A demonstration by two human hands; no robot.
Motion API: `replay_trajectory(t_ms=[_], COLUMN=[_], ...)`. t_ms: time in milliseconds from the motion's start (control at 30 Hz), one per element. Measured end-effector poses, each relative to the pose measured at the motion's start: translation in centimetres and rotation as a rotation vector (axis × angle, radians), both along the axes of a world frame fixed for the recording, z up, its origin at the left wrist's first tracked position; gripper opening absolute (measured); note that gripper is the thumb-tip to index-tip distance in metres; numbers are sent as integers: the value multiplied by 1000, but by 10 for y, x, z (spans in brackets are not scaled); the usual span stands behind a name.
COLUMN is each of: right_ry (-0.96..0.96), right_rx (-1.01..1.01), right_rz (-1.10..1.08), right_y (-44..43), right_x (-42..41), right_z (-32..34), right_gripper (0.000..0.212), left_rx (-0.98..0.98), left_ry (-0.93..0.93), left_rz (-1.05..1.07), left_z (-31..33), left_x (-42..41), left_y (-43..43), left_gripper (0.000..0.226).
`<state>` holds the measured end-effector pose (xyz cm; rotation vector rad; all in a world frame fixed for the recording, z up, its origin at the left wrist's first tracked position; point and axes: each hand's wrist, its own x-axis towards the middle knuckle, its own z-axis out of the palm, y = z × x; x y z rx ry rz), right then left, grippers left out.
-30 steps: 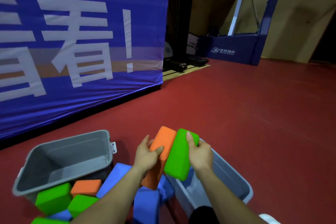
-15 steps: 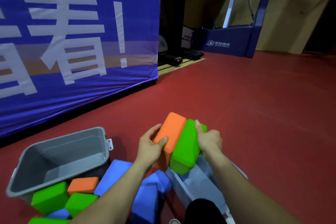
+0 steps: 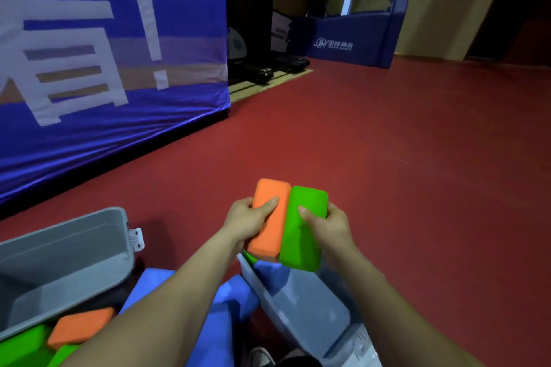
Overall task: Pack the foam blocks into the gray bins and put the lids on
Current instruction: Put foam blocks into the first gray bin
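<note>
My left hand (image 3: 246,219) grips an orange foam block (image 3: 269,223), and my right hand (image 3: 329,225) grips a green foam block (image 3: 302,232). The two blocks are pressed side by side over the far end of the right gray bin (image 3: 301,304), which holds a blue block (image 3: 269,268) at its far end. A second gray bin (image 3: 65,265) lies tilted at the left, its inside bare. Loose blocks lie between the bins: blue ones (image 3: 229,304), an orange one (image 3: 80,328) and green ones (image 3: 22,347).
The floor is red. A large blue banner wall (image 3: 104,68) stands close behind the left bin. A dark gap with equipment (image 3: 268,68) and a blue padded barrier (image 3: 348,42) lie far back. My shoe (image 3: 262,359) shows at the bottom edge.
Both hands have tipped the orange and green blocks from leaning apart to flat side by side, and carried them further over the right bin. The view has shifted left and down.
</note>
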<state>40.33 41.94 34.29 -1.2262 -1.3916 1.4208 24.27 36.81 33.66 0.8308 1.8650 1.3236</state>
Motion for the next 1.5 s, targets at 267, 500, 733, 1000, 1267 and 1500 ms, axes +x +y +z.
replay_trajectory(t_ms=[267, 500, 733, 1000, 1267, 1500], right_ry=[31, -11, -24, -17, -121, -5], right_rx=[-58, -198, -240, -252, -246, -318], right_rz=[-152, -226, -340, -396, -406, -433], right_y=[142, 233, 256, 260, 225, 230], right_x=[-10, -34, -47, -53, -69, -69], right_z=[-59, -156, -213, -238, -245, -243], right_gripper=[9, 23, 19, 18, 45, 17], left_rx=[-80, -113, -123, -95, -79, -69], left_ry=[484, 535, 510, 516, 538, 497], left_rz=[-283, -377, -475, -534, -513, -497], left_z=[-34, -133, -192, -217, -236, -239], left_x=[-26, -59, -67, -76, -89, -82], left_y=[184, 285, 326, 350, 323, 328], left_gripper=[50, 55, 55, 55, 47, 51])
